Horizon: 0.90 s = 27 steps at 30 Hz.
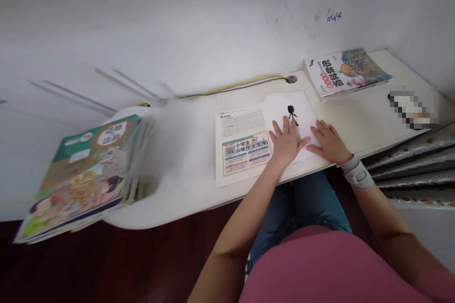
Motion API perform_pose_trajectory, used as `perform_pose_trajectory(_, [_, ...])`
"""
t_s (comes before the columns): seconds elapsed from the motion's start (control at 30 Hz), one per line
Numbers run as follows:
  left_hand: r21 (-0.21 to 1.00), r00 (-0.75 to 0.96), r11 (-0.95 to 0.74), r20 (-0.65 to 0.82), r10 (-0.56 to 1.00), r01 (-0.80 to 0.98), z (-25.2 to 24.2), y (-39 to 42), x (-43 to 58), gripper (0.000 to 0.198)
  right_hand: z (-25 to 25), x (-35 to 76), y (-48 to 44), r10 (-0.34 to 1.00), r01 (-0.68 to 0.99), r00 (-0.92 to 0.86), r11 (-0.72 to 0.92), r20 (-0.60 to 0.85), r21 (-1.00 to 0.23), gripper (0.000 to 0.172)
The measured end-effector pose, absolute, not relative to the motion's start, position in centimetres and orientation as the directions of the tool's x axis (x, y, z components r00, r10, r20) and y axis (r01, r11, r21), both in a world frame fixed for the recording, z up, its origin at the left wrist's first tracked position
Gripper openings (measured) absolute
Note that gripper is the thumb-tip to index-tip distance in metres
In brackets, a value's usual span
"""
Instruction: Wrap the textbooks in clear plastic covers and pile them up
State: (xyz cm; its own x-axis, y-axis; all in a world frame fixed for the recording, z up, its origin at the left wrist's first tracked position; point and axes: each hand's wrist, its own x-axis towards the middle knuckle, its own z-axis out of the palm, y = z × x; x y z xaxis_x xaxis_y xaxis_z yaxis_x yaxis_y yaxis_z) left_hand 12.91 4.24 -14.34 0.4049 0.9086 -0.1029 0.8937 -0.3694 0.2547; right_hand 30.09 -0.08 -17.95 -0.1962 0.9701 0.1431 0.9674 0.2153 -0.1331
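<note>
An open book lies on the white desk, its left page (239, 125) printed with text and a colourful framed panel. Its right side is a mostly white page (277, 104) bearing a small black stick figure (291, 111). My left hand (284, 142) rests flat on this white page just below the figure, fingers spread. At the page's right edge lies my right hand (327, 143), palm down with the fingers stretched out. A grey band (357, 173) is around my right wrist. Neither hand holds anything.
A stack of books (88, 170) stands at the desk's left end. Toward the back right lies another pile of books (350, 73), with a blurred-out phone-like object (410, 109) beyond it. Yellow and black cables (241, 84) run along the wall into a desk hole (291, 79). Patterned fabric (419, 161) hangs at right.
</note>
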Motion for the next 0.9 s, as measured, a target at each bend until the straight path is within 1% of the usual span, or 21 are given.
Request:
perform_pose_trajectory(0.13, [0.223,0.405,-0.378,-0.089,0.91,0.898,-14.6,4.0,13.8,0.082,-17.9,30.0,-0.1,0.968,0.966,-0.203,0.222,0.147,-0.129,0.076])
perform_pose_trajectory(0.3, [0.246,0.412,-0.381,-0.089,0.907,0.891,-14.3,4.1,14.3,0.078,-18.3,30.3,-0.1,0.963,0.962,-0.214,0.237,0.164,-0.134,0.076])
perform_pose_trajectory(0.47, [0.21,0.432,-0.406,-0.098,0.896,0.889,-14.1,3.9,14.9,0.075,-18.7,30.6,0.1,0.956,0.959,-0.223,0.25,0.19,-0.133,0.075])
perform_pose_trajectory(0.53, [0.241,0.441,-0.409,-0.098,0.892,0.88,-13.9,3.8,14.9,0.075,-18.7,30.7,0.1,0.953,0.96,-0.228,0.254,0.197,-0.119,0.074])
perform_pose_trajectory(0.6, [0.318,0.476,-0.428,-0.086,0.875,0.846,-13.6,3.9,14.0,0.073,-18.6,30.8,0.1,0.952,0.962,-0.234,0.256,0.196,-0.098,0.073])
perform_pose_trajectory(0.67, [0.373,0.49,-0.443,-0.034,0.871,0.815,-13.3,4.1,11.9,0.068,-18.5,30.9,0.1,0.952,0.964,-0.241,0.258,0.191,-0.071,0.072])
perform_pose_trajectory(0.73, [0.345,0.415,-0.406,0.049,0.908,0.846,-13.0,4.4,8.5,0.061,-18.6,31.0,0.1,0.949,0.964,-0.25,0.263,0.195,-0.044,0.071])
perform_pose_trajectory(0.77, [0.303,0.335,-0.347,0.092,0.938,0.888,-12.9,4.5,6.5,0.058,-18.6,31.1,0.1,0.946,0.963,-0.254,0.266,0.2,-0.033,0.071])
perform_pose_trajectory(0.83, [0.213,0.12,-0.153,0.162,0.979,0.965,-12.8,4.6,2.1,0.055,-18.8,31.2,0.1,0.941,0.962,-0.263,0.272,0.215,-0.016,0.07])
perform_pose_trajectory(0.9, [0.163,-0.091,0.059,0.195,0.977,0.985,-12.9,4.6,-1.7,0.053,-19.0,31.3,0.1,0.935,0.961,-0.269,0.277,0.229,-0.003,0.069])
